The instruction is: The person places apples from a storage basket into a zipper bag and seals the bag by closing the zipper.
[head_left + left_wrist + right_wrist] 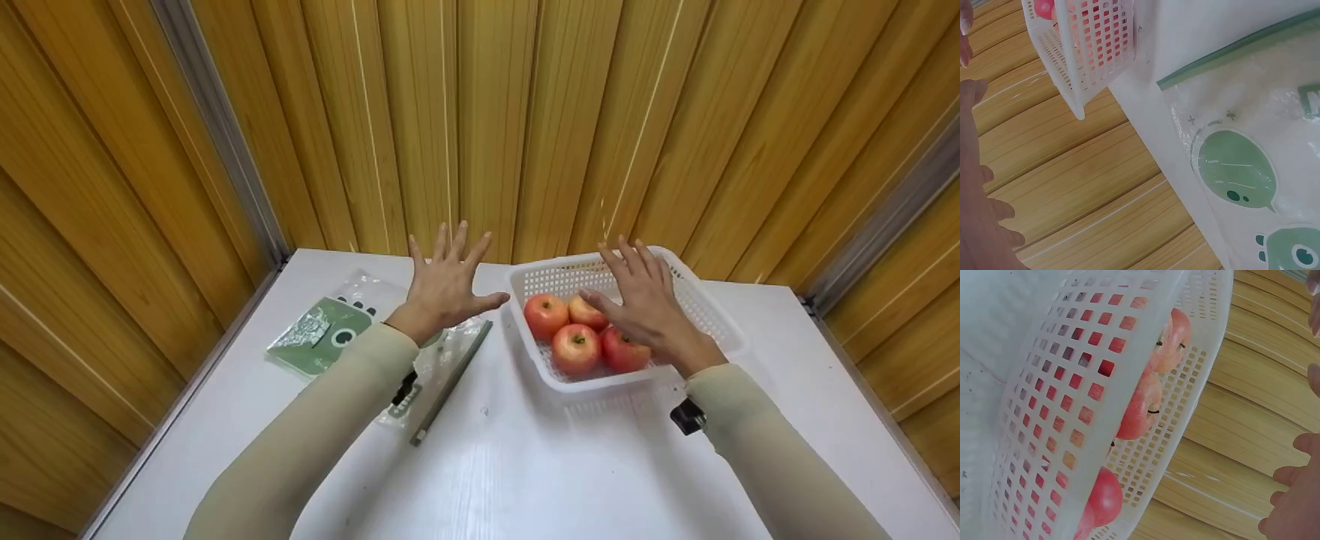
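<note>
Holding my left hand [445, 289] and my right hand [637, 300] up over the work now, both open, fingers fanned wide, nothing gripped in either one! Left one sits between the two sides of the job, its thumb pointing across toward the white basket [626, 381]; my wrist views show both hands clear of the plastic. Right one is over that basket, and under it there's the fruit: red-and-yellow apples [576, 349], four that I can make out, one partly hidden behind my hand, all bunched toward the basket's left side.

Over on the left, below my forearm, the clear plastic bag [319, 337] lies flat, its green print facing up and its green strip [454, 382] slanting along the edge nearest the basket. No apple shows inside it.

So, progress check: the apples are all together in the basket, and any filling of the bag looks undone to me; I'd call it a moment before handling starts. Whether the bag's mouth is unsealed, can't tell.

Farther out, white table [480, 465] beneath everything, then wood-patterned wall panels [487, 135] behind.
</note>
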The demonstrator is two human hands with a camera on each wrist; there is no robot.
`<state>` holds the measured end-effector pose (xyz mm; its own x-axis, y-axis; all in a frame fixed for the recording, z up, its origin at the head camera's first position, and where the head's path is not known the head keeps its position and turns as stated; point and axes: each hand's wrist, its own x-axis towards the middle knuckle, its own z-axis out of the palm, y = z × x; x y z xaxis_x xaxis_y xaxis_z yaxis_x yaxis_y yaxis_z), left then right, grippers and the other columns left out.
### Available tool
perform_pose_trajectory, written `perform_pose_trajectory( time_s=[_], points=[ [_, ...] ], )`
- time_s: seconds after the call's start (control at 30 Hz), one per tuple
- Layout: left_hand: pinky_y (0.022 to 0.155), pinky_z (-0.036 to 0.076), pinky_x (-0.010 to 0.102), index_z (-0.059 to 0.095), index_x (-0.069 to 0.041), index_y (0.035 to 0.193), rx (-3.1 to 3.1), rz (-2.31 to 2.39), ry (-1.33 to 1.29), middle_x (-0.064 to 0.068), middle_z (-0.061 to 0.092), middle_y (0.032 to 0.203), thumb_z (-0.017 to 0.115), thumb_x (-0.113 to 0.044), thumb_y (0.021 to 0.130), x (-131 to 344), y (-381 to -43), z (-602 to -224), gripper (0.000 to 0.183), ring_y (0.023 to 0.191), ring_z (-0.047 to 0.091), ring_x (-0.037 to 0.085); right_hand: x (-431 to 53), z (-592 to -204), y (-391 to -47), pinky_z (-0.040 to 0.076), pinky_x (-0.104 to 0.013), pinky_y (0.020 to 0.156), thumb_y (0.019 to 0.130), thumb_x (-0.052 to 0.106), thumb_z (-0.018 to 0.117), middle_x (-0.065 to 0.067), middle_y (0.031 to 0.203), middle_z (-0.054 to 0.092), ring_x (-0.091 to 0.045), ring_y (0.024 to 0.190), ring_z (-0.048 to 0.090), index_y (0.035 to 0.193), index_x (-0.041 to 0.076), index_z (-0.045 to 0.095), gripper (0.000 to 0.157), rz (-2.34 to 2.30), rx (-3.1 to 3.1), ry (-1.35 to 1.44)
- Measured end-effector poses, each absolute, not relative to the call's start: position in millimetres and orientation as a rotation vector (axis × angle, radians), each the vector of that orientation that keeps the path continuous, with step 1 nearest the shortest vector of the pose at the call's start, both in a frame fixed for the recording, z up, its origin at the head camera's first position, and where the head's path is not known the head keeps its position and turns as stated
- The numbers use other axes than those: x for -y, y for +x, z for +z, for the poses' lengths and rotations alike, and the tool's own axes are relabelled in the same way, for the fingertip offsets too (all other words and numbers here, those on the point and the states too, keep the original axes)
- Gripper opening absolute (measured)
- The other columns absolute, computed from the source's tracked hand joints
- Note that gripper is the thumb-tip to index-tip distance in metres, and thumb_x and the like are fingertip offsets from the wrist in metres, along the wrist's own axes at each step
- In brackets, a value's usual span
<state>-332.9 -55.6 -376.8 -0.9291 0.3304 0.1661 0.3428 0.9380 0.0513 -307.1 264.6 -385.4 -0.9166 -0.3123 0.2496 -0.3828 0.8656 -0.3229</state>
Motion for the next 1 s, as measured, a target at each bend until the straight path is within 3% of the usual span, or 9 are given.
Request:
perform_pose_trajectory(
  time_s=[0.2, 0.53, 1.0],
  points=[
    [0.119, -0.004, 0.075, 0.013, -0.030, 0.172, 2.968, -0.201, -0.469, 0.013, 0.004, 0.177, 0.060, -0.080, 0.089, 63.9, -327.8, -381.5, 0.108, 0.161, -0.001, 0.039, -265.6, -394.7, -304.0, -0.001, -0.069, 0.122, 0.105, 0.054, 0.057, -0.026, 0.173, 0.014, -0.048, 0.159, 0.003, 0.168, 0.006, 0.027, 0.084, 0.635, 2.798, 0.499],
    [0.120, -0.001, 0.073, 0.018, -0.027, 0.172, 3.018, -0.261, -0.418, 0.013, 0.010, 0.177, 0.063, -0.078, 0.089, 79.3, -318.0, -406.5, 0.107, 0.162, 0.003, 0.039, -262.8, -411.2, -296.2, 0.003, -0.067, 0.123, 0.105, 0.047, 0.061, -0.027, 0.172, 0.018, -0.051, 0.156, 0.010, 0.166, 0.001, 0.029, 0.083, 0.739, 2.763, 0.469],
    [0.120, -0.002, 0.071, 0.023, -0.024, 0.171, 3.017, -0.323, -0.436, 0.014, 0.008, 0.177, 0.071, -0.071, 0.088, 73.0, -312.0, -418.9, 0.107, 0.161, 0.004, 0.040, -248.8, -412.8, -282.1, 0.002, -0.067, 0.124, 0.103, 0.047, 0.063, -0.023, 0.173, 0.018, -0.048, 0.158, 0.010, 0.167, 0.004, 0.027, 0.085, 0.844, 2.744, 0.384]
  ],
)
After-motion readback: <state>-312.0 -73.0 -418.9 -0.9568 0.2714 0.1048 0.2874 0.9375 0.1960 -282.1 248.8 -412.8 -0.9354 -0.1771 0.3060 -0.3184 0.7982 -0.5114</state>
